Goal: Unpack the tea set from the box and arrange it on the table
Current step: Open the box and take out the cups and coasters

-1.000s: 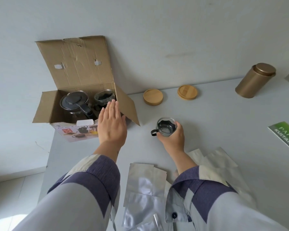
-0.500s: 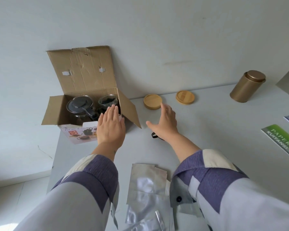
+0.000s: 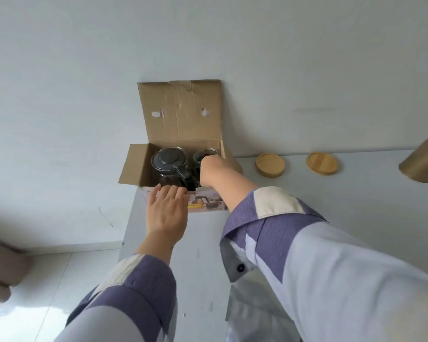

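From the head camera, the box [image 3: 183, 149] stood at the far left corner of the worktop [image 3: 331, 193], its lid flap propped against the wall so the opening stayed clear; my left hand [image 3: 167, 211] lay flat, fingers straight, against the box's near wall, I judge to keep it from sliding while I pulled; my right hand [image 3: 209, 170] reached down inside, fingers curled toward the glass cup [image 3: 204, 154] in the right compartment, though whether they had closed on it I cannot tell; the teapot [image 3: 169, 161] sat in the left compartment, lid on, not yet taken out; two wooden coasters [image 3: 269, 165] waited along the far edge, beside a gold tin [image 3: 423, 164].
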Demonstrator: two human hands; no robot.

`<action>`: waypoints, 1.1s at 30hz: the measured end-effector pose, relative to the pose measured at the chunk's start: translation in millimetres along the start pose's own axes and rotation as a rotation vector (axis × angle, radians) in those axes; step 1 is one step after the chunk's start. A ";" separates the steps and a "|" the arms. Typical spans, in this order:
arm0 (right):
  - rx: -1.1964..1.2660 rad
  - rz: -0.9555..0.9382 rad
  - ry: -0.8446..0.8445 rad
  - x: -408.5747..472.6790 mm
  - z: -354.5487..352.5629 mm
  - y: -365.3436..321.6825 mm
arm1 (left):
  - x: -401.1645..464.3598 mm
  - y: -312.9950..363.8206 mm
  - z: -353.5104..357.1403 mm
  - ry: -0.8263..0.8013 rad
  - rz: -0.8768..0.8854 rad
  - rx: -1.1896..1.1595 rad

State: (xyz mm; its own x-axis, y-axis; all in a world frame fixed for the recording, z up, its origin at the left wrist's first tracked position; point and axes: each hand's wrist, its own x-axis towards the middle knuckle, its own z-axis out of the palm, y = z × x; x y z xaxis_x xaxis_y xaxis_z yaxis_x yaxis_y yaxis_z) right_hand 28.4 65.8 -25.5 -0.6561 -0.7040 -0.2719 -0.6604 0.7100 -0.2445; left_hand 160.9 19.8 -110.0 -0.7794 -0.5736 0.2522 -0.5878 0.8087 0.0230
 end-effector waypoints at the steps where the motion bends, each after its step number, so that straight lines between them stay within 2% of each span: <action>1: -0.004 0.037 -0.031 6.0 1.3 -5.3 | 0.3 -0.2 0.6 -0.004 0.000 0.001; 7: -0.077 0.206 -0.205 24.2 10.0 -25.5 | 0.6 -4.0 8.9 -0.022 0.016 0.004; 13: -0.257 0.275 -0.172 30.1 21.8 -25.4 | 2.7 -3.8 10.8 -0.037 0.016 0.025; 19: -0.254 0.243 -0.200 33.6 13.6 -24.5 | 2.9 -4.1 7.6 -0.029 0.022 0.022; 25: -0.368 0.073 -0.359 31.1 -8.8 -26.8 | 3.0 2.5 2.3 -0.014 -0.013 -0.007; 28: -0.297 0.111 -0.261 26.7 -15.4 -17.4 | 3.6 3.9 1.6 -0.020 -0.019 -0.010; 33: 0.008 0.112 -0.009 18.1 -12.6 8.4 | 3.0 8.2 -1.3 -0.038 -0.045 -0.007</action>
State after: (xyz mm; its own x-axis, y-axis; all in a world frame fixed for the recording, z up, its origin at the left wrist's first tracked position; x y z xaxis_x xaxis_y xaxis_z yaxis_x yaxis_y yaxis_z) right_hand 6.4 58.8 -20.7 -0.7225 -0.6198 -0.3063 -0.5800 0.7845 -0.2193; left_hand 154.1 24.9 -107.8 -0.7599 -0.6139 0.2138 -0.6211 0.7827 0.0399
